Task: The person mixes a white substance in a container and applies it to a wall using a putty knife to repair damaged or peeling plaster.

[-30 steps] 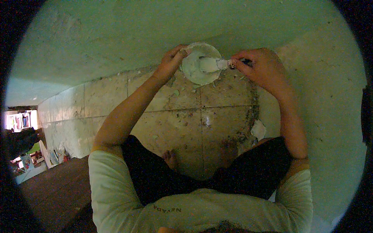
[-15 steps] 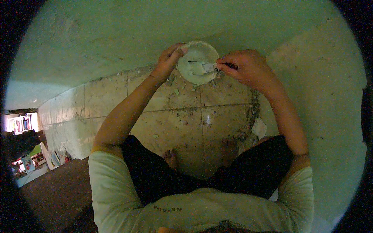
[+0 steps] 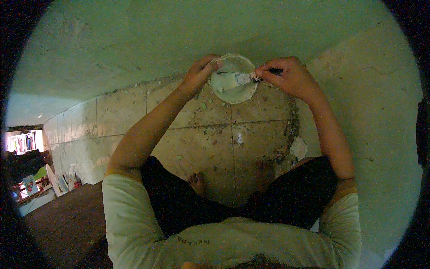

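Note:
My left hand (image 3: 199,75) grips the rim of a round white tub (image 3: 236,100), thumb over the edge at its left side. Pale, thick paste (image 3: 224,83) coats the inside of the tub and lies on its bottom. In my right hand (image 3: 290,79) is a putty knife (image 3: 244,79) with a dark handle, pinched between thumb and fingers. Its blade reaches over the right rim into the tub and is smeared with paste. The tub is held above the tiled floor, close to the green wall.
A green wall (image 3: 134,40) rises ahead, and another wall (image 3: 380,134) stands at my right. Paint flakes and dirt lie on the tiled floor (image 3: 197,139). A whitish lump (image 3: 298,148) sits by the right wall. At the lower left is a dark brown wooden surface (image 3: 67,224).
The tub has shifted slightly right and toward me, with my left hand on it. The putty knife has turned a little, and more of its handle end shows by my right fingers.

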{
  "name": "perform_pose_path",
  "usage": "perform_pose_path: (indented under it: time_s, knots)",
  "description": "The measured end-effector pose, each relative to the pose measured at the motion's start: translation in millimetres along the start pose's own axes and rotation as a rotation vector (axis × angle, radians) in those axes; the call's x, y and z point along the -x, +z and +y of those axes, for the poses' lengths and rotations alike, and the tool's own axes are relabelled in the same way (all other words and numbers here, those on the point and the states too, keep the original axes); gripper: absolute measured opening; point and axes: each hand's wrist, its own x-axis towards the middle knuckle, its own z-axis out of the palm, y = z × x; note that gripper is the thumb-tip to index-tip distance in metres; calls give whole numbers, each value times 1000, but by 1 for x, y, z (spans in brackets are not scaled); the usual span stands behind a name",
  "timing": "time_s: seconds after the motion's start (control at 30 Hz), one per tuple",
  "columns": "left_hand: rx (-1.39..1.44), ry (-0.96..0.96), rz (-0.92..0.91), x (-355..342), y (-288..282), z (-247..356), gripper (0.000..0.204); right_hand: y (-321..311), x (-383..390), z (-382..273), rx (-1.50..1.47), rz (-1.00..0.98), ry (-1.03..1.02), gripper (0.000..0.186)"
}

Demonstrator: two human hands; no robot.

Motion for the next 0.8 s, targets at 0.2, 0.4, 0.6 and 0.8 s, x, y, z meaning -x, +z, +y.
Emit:
perform_pose_path:
  time_s: [0.2, 0.4, 0.6, 0.8]
  knots:
    - [59, -16, 6, 0, 2, -4, 49, 7, -2, 19, -200, 52, 62, 30]
    - [231, -58, 51, 0, 5, -14, 50, 12, -2, 28, -141, 68, 159, 34]
    - [254, -117, 74, -5, 4, -16, 53, 14, 4, 39, -268, 53, 193, 34]
    - [463, -124, -34, 11, -7, 3, 57, 6, 14, 32, -265, 72, 286, 26]
